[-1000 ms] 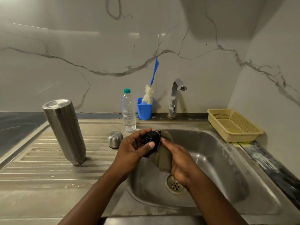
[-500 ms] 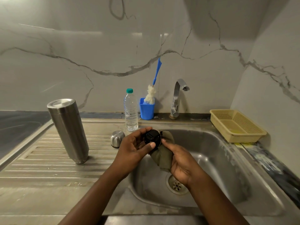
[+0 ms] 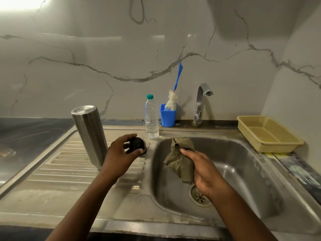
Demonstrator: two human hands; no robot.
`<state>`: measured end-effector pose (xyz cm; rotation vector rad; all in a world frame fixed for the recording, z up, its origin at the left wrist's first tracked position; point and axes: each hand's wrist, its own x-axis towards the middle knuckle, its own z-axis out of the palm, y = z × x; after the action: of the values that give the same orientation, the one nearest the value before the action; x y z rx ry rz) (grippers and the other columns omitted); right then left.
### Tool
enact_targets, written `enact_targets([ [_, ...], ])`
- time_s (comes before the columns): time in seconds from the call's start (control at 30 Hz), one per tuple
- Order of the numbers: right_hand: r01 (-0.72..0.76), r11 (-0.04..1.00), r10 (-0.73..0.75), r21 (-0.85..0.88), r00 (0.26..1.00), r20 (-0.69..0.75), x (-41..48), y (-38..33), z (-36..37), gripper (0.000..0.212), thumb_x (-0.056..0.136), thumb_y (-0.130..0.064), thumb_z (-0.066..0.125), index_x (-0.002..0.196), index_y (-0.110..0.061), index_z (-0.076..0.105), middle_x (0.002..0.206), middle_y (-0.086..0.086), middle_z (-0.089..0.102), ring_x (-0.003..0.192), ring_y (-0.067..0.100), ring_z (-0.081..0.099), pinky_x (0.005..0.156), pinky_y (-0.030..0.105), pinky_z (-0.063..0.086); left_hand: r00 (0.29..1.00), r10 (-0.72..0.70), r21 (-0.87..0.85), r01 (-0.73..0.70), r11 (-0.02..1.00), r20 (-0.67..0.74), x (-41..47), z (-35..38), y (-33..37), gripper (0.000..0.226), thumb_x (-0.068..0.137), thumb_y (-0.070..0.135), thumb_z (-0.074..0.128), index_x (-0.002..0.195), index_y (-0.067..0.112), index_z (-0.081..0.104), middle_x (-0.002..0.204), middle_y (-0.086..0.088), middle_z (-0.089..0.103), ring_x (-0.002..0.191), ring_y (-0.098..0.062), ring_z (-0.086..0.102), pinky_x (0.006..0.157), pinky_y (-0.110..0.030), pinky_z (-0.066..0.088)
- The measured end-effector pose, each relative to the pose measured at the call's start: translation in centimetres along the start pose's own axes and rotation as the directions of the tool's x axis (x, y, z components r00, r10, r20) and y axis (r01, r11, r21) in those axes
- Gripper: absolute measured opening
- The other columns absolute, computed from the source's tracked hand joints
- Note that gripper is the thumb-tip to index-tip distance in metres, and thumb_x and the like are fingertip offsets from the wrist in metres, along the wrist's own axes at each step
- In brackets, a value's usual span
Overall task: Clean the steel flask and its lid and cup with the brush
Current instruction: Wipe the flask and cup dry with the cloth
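Observation:
The steel flask (image 3: 90,134) stands upside down on the ribbed draining board (image 3: 52,171). My left hand (image 3: 119,157) grips the black lid (image 3: 136,146) just right of the flask, above the spot where the steel cup stood; the cup is hidden behind the lid and my fingers. My right hand (image 3: 203,171) holds an olive cloth (image 3: 180,159) over the sink basin (image 3: 243,171). The brush (image 3: 173,94), blue-handled with a white head, stands in a blue holder (image 3: 167,118) at the back wall.
A clear water bottle (image 3: 151,119) stands behind the left hand at the basin's back corner. The tap (image 3: 199,103) rises behind the basin. A yellow plastic basket (image 3: 267,134) sits at the right on the counter. The drain (image 3: 199,196) lies under my right wrist.
My hands have parted. The left hand carried the lid left, over the draining board by the cup. The right hand keeps the cloth over the basin. The view shifted left.

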<state>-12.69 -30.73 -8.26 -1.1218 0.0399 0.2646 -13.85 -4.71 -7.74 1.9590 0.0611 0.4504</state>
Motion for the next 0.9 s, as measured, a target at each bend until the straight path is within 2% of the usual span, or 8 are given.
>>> enact_targets([
  [0.1,0.003,1.000,-0.003,-0.010,1.000,0.000,-0.1,0.1,0.0,0.025,0.098,-0.014,0.065,0.117,0.000,0.072,0.107,0.022,0.077,0.091,0.029,0.076,0.079,0.039,0.061,0.998,-0.055,0.117,0.055,0.992,-0.001,-0.5,-0.6,-1.8,0.057,0.083,0.016,0.088,0.136,0.025,0.067,0.127,0.005,0.071,0.115,-0.014,0.067,0.099,-0.031,0.054],
  [0.2,0.000,1.000,-0.001,-0.006,1.000,-0.019,-0.1,0.1,0.0,0.024,0.098,-0.014,0.065,0.117,-0.001,0.073,0.107,0.022,0.077,0.094,0.032,0.076,0.087,0.044,0.059,0.996,-0.093,0.157,0.093,0.983,-0.012,-0.6,-0.9,-2.5,0.056,0.085,0.014,0.086,0.137,0.020,0.065,0.124,0.001,0.071,0.112,-0.015,0.067,0.099,-0.033,0.054],
  [0.43,-0.011,1.000,0.011,0.014,1.000,-0.021,-0.2,0.1,0.1,0.023,0.098,-0.011,0.064,0.117,0.001,0.072,0.105,0.024,0.077,0.090,0.032,0.076,0.076,0.039,0.063,0.983,-0.159,0.228,0.177,0.957,-0.092,-0.6,-1.1,-2.8,0.051,0.084,0.013,0.087,0.130,0.014,0.066,0.111,-0.002,0.071,0.087,-0.004,0.066,0.078,-0.025,0.053],
  [0.57,-0.015,1.000,0.016,0.023,1.000,-0.018,-0.1,0.1,0.1,0.024,0.098,-0.010,0.064,0.117,0.003,0.071,0.106,0.026,0.076,0.092,0.034,0.076,0.073,0.038,0.063,0.979,-0.174,0.284,0.197,0.938,-0.103,-0.5,-1.2,-2.8,0.056,0.084,0.018,0.087,0.136,0.012,0.065,0.116,-0.004,0.073,0.098,-0.019,0.070,0.090,-0.030,0.053],
  [0.63,-0.021,1.000,0.021,0.024,1.000,-0.010,-0.1,0.2,0.0,0.026,0.098,-0.011,0.064,0.119,0.003,0.071,0.107,0.026,0.076,0.099,0.039,0.075,0.076,0.039,0.063,0.985,-0.153,0.357,0.170,0.918,-0.075,-0.5,-1.1,-2.4,0.065,0.085,0.021,0.085,0.145,0.010,0.060,0.132,-0.009,0.070,0.117,-0.024,0.068,0.099,-0.028,0.048],
  [0.7,-0.023,0.999,0.023,0.028,1.000,-0.007,0.0,0.2,0.0,0.026,0.098,-0.011,0.064,0.119,0.003,0.071,0.107,0.026,0.076,0.096,0.038,0.075,0.075,0.039,0.063,0.994,-0.096,0.426,0.106,0.899,-0.045,-0.7,-0.9,-1.6,0.073,0.087,0.023,0.083,0.152,0.010,0.053,0.148,-0.008,0.061,0.131,-0.023,0.061,0.107,-0.027,0.042],
  [0.83,-0.026,0.999,0.026,0.022,1.000,-0.004,-0.1,0.2,0.0,0.023,0.097,-0.011,0.065,0.116,0.002,0.072,0.105,0.024,0.077,0.087,0.031,0.076,0.073,0.038,0.063,0.999,0.039,0.526,-0.052,0.849,0.036,0.1,0.0,0.6,0.074,0.088,0.029,0.081,0.154,0.016,0.051,0.156,-0.003,0.052,0.109,-0.013,0.063,0.099,-0.028,0.046],
  [0.9,-0.028,0.999,0.028,0.019,1.000,-0.004,-0.1,0.2,0.1,0.023,0.097,-0.011,0.065,0.116,0.001,0.072,0.105,0.024,0.077,0.087,0.032,0.076,0.075,0.039,0.062,0.994,0.075,0.581,-0.106,0.807,0.077,1.3,0.8,1.6,0.071,0.089,0.031,0.078,0.153,0.014,0.052,0.155,-0.006,0.053,0.122,-0.024,0.063,0.102,-0.035,0.048],
])
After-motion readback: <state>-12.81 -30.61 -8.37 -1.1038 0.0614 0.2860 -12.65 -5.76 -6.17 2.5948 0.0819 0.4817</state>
